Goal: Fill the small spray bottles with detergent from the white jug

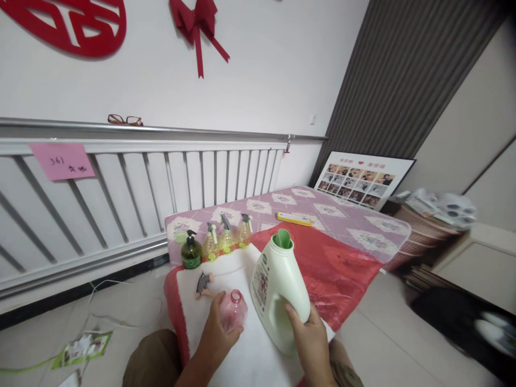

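My left hand is wrapped round a small pink bottle with its neck open, held over a white towel. My right hand grips the lower part of a large white detergent jug with a green spout, tilted slightly towards the pink bottle. A grey spray-trigger head lies loose on the towel just left of the pink bottle.
A dark green pump bottle and three yellowish spray bottles stand in a row behind the towel. A red cloth covers the low table, with a yellow flat object beyond. Baskets stand right; papers lie on the floor left.
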`<state>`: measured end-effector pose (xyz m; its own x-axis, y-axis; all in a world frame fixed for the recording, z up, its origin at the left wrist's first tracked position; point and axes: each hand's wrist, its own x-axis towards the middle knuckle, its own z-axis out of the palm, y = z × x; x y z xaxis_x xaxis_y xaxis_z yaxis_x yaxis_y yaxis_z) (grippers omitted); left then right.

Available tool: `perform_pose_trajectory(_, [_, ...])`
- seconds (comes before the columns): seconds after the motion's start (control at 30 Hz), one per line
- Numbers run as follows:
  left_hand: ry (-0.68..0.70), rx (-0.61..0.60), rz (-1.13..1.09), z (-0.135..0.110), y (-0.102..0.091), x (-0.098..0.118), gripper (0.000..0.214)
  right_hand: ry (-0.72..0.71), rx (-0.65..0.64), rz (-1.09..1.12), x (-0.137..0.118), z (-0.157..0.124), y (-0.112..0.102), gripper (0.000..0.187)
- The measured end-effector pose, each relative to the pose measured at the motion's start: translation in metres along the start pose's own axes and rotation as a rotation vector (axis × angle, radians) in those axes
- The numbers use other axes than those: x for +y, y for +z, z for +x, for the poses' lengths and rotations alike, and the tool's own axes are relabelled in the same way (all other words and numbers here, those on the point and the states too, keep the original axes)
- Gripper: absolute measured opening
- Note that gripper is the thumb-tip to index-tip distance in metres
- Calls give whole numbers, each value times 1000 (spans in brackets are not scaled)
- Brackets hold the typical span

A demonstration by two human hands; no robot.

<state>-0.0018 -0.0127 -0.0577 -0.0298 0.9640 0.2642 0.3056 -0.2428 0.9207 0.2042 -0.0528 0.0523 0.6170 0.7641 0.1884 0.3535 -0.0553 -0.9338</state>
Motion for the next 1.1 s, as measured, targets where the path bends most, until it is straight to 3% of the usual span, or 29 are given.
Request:
perform_pose_trajectory(0.2, [-21, -44, 30, -2, -2, -6, 81, 7, 1, -59, -5, 21, -14, 55])
perform_pose_trajectory(0.4, [-27, -57, 24, -3, -4, -2, 84, -137, -50, -183, -43, 52, -55, 42])
perform_pose_trajectory(0.53, [-15, -61, 2, -4, -6, 1, 85, -195, -170, -282, -62, 67, -77, 35])
perform_pose_trajectory(0.73, [-24, -67, -24, -4, -7, 1, 82, -209, -402, -423, -61, 79, -98, 35])
perform_pose_trajectory(1.1, [-23, -34, -107, -3, -10, 2, 82, -160, -701, -463, -79, 78, -110, 28])
